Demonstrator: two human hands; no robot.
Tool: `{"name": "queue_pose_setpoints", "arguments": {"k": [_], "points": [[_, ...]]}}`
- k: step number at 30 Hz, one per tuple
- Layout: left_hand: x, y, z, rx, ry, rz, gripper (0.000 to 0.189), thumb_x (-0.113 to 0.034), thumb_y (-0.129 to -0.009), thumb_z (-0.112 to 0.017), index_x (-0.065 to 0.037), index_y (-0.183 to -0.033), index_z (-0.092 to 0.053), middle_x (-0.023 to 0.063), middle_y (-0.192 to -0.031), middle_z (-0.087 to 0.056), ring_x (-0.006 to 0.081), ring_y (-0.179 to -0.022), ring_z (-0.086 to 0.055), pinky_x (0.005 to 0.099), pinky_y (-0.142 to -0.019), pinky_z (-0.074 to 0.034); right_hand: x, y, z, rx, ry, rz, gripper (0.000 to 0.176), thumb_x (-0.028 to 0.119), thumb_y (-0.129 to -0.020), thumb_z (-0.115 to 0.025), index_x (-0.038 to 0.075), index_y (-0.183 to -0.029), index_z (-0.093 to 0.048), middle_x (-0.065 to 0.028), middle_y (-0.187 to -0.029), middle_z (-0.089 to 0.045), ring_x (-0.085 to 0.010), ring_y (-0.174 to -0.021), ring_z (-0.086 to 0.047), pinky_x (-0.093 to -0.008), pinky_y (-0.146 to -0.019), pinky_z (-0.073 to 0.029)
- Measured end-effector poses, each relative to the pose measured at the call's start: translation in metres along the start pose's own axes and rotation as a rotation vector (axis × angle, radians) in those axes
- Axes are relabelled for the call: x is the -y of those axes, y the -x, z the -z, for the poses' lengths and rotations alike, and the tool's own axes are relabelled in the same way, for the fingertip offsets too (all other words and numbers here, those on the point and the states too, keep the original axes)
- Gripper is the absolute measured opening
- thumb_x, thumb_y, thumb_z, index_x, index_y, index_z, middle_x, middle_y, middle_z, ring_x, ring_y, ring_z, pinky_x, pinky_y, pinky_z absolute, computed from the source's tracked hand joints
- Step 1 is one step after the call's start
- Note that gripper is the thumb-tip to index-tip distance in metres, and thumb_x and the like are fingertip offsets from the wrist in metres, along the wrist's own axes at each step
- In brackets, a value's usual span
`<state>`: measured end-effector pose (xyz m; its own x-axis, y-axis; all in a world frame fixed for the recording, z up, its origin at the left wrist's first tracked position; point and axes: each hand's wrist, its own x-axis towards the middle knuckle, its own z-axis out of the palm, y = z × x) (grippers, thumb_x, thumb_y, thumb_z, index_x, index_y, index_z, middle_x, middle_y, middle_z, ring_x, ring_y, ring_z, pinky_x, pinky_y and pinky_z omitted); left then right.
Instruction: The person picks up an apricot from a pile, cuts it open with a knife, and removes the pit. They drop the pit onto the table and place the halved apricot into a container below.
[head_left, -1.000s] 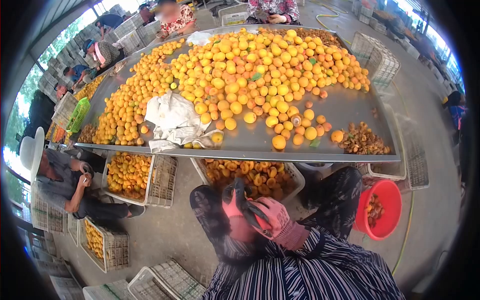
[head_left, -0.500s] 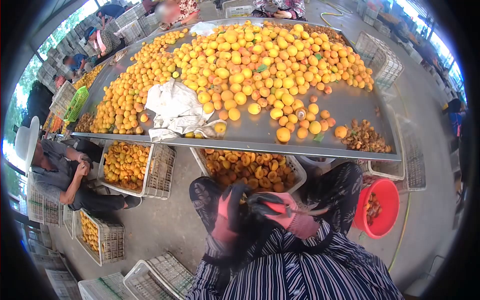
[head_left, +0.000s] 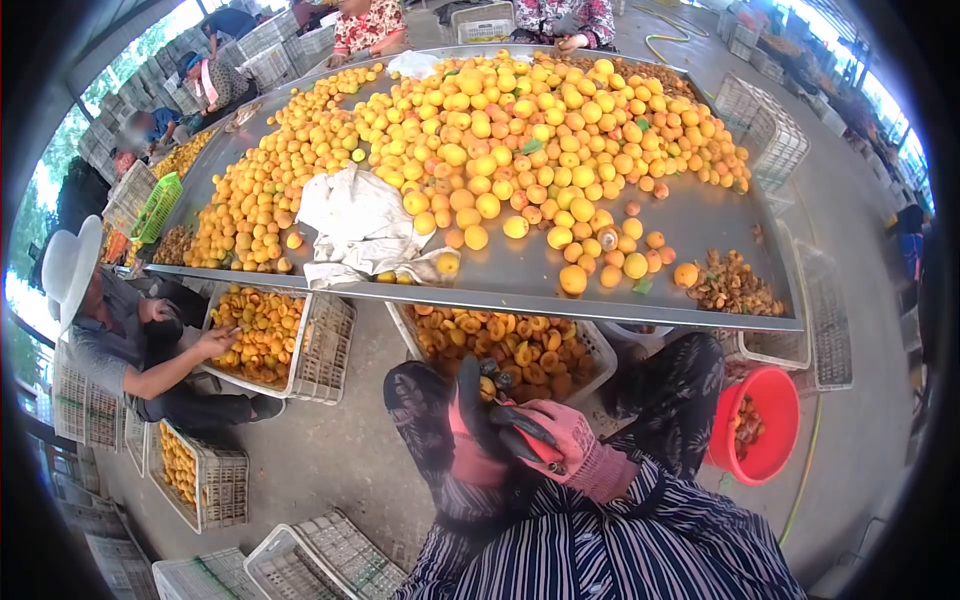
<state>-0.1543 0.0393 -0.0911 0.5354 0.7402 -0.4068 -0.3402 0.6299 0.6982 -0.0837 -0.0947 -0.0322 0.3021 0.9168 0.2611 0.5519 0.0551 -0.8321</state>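
Note:
My left hand point(head_left: 480, 415), in a pink glove with dark fingers, is closed around a yellow-orange apricot point(head_left: 487, 388), partly hidden by the fingers. Close against it on the right, my right hand point(head_left: 560, 440) wears a similar glove and has its fingers curled round a small object with red and metallic parts, too hidden to name. Both hands are over my lap, just below a crate point(head_left: 603, 362) of split apricots. Beyond it, a metal table point(head_left: 480, 290) bears a large heap of whole apricots point(head_left: 540, 130) and a white cloth point(head_left: 350, 215).
A red bucket point(head_left: 775, 420) with fruit stands right of my knee. On the left, a person in a white hat point(head_left: 70, 270) sits by another crate point(head_left: 325, 345) of apricot halves. Pits point(head_left: 735, 285) lie at the table's right corner. More people are beyond the table.
My hands have shifted slightly, and the left fingers now point more upward. The person on the left has moved one hand out over the crate. The view has shifted a little.

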Motion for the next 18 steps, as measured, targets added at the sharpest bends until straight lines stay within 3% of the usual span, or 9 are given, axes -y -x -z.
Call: {"name": "queue_pose_setpoints", "arguments": {"k": [3, 5, 7, 9, 12, 15, 16, 17, 18], "points": [[-0.017, 0.019, -0.02, 0.04, -0.03, 0.077, 0.03, -0.036, -0.093, -0.049, -0.01, -0.108, -0.056, 0.0027, -0.081, -0.058, 0.0152, -0.064, -0.056, 0.0277, -0.056, -0.049, -0.003, 0.002, -0.003, 0.045, 0.152, 0.02, 0.075, 0.025, -0.062, -0.073, 0.012, -0.129, -0.044, -0.0153, -0.111, -0.051, -0.0349, -0.104, -0.051, -0.043, -0.091, -0.043], [-0.021, 0.021, -0.026, 0.017, 0.012, 0.108, 0.03, -0.035, -0.093, -0.049, -0.01, -0.107, -0.056, 0.003, -0.084, -0.058, 0.0156, -0.066, -0.057, 0.0282, -0.058, -0.049, 0.009, 0.0, -0.004, 0.16, 0.417, -0.045, 0.081, 0.028, -0.057, -0.077, 0.013, -0.129, -0.044, -0.0151, -0.112, -0.049, -0.0333, -0.106, -0.05, -0.0429, -0.093, -0.042], [-0.015, 0.02, -0.023, -0.006, 0.055, 0.139, 0.029, -0.034, -0.093, -0.05, -0.01, -0.107, -0.056, 0.0033, -0.086, -0.059, 0.0161, -0.068, -0.057, 0.0287, -0.06, -0.05, 0.011, 0.0, -0.007, 0.13, 0.446, -0.032, 0.083, 0.029, -0.055, -0.078, 0.014, -0.129, -0.044, -0.0147, -0.112, -0.049, -0.0327, -0.107, -0.05, -0.0429, -0.094, -0.041], [0.007, 0.011, -0.002, 0.207, -0.658, -0.514, 0.026, -0.031, -0.093, -0.051, -0.011, -0.108, -0.056, 0.0029, -0.092, -0.059, 0.0155, -0.073, -0.057, 0.0303, -0.064, -0.05, 0.01, 0.002, -0.008, 0.101, 0.476, -0.016, 0.085, 0.029, -0.053, -0.079, 0.015, -0.13, -0.044, -0.0143, -0.112, -0.049, -0.0321, -0.108, -0.049, -0.0429, -0.095, -0.04], [0.026, -0.007, 0.018, 0.243, -0.437, -0.344, 0.026, -0.022, -0.091, -0.054, -0.009, -0.114, -0.053, 0.0035, -0.101, -0.057, 0.0154, -0.077, -0.057, 0.0303, -0.067, -0.05, 0.003, 0.003, -0.007, 0.101, 0.411, -0.023, 0.087, 0.03, -0.053, -0.08, 0.014, -0.13, -0.043, -0.0145, -0.114, -0.048, -0.0328, -0.109, -0.048, -0.0436, -0.095, -0.039], [0.026, -0.011, 0.027, 0.36, -0.598, -0.386, 0.038, -0.012, -0.088, -0.056, -0.006, -0.125, -0.047, 0.0077, -0.106, -0.056, 0.0193, -0.085, -0.058, 0.0313, -0.073, -0.049, 0.002, 0.001, 0.0, 0.018, 0.373, 0.036, 0.079, 0.027, -0.059, -0.078, 0.01, -0.128, -0.045, -0.015, -0.111, -0.05, -0.0333, -0.103, -0.052, -0.0427, -0.091, -0.043], [0.012, -0.003, 0.016, 0.361, -0.599, -0.386, 0.038, -0.012, -0.088, -0.056, -0.006, -0.125, -0.047, 0.0077, -0.106, -0.056, 0.0193, -0.085, -0.058, 0.0313, -0.073, -0.049, 0.001, -0.003, 0.008, -0.022, 0.173, 0.05, 0.07, 0.024, -0.063, -0.075, 0.008, -0.125, -0.048, -0.0156, -0.109, -0.052, -0.0338, -0.099, -0.054, -0.0411, -0.088, -0.045], [-0.002, 0.009, 0.005, 0.444, -0.784, -0.66, 0.045, -0.01, -0.087, -0.057, -0.005, -0.129, -0.043, 0.0102, -0.108, -0.057, 0.0221, -0.089, -0.059, 0.0323, -0.076, -0.049, 0.002, -0.006, 0.014, -0.063, -0.029, 0.062, 0.062, 0.02, -0.067, -0.073, 0.005, -0.123, -0.05, -0.0161, -0.107, -0.054, -0.0342, -0.095, -0.057, -0.0395, -0.084, -0.048], [-0.013, 0.018, -0.001, 0.523, -0.966, -0.936, 0.052, -0.008, -0.085, -0.057, -0.004, -0.134, -0.039, 0.0127, -0.109, -0.057, 0.0248, -0.094, -0.059, 0.0332, -0.079, -0.049, 0.004, -0.007, 0.016, -0.063, -0.031, 0.057, 0.062, 0.02, -0.067, -0.073, 0.005, -0.123, -0.05, -0.0161, -0.107, -0.054, -0.0342, -0.095, -0.057, -0.0395, -0.084, -0.048]]}}
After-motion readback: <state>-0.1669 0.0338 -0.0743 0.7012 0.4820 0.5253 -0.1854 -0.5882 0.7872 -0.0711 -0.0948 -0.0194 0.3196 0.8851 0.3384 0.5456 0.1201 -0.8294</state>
